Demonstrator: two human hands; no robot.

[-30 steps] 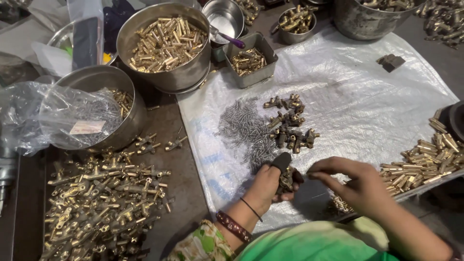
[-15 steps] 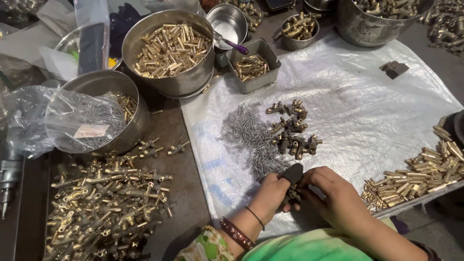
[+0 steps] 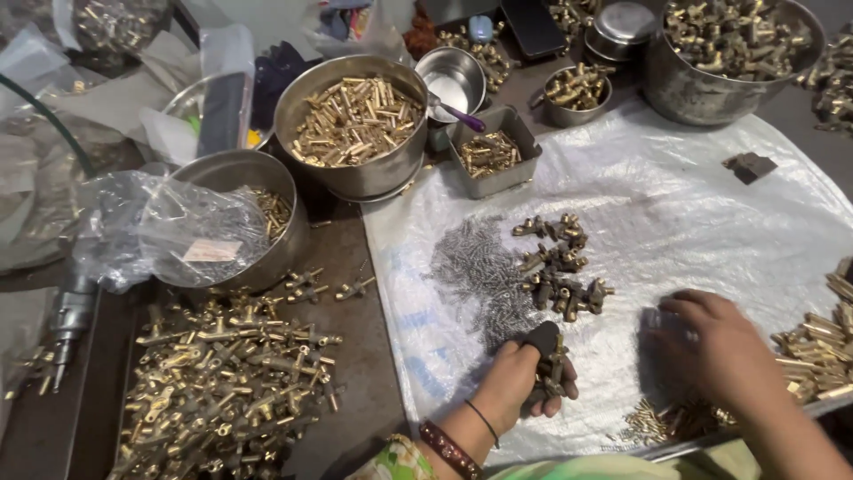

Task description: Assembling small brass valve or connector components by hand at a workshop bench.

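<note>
L hand (image 3: 524, 378) is clenched on a dark-handled tool (image 3: 540, 340) plus a brass fitting (image 3: 555, 369), low on the white plastic sheet (image 3: 693, 213), just below the screw pile (image 3: 484, 276). R hand (image 3: 720, 351) rests flat, fingers spread, holding nothing I can see, near brass bits (image 3: 822, 351) on desk's right edge.

My left hand (image 3: 520, 378) closes on a matt black piece and a dull brass fitting (image 3: 553, 366). My right hand (image 3: 720, 351) rests on the crinkled white plastic sheet (image 3: 702, 213), which shines faintly. The small screws (image 3: 484, 271) on it look grey, dull metal. The brass pins in the big steel bowl (image 3: 355, 120) gleam yellow; the bowl's wall is brushed, softly glossy. The clear plastic bag (image 3: 178, 227) is wrinkled and shiny. The worktop (image 3: 364, 347) is dark and matt.
</note>
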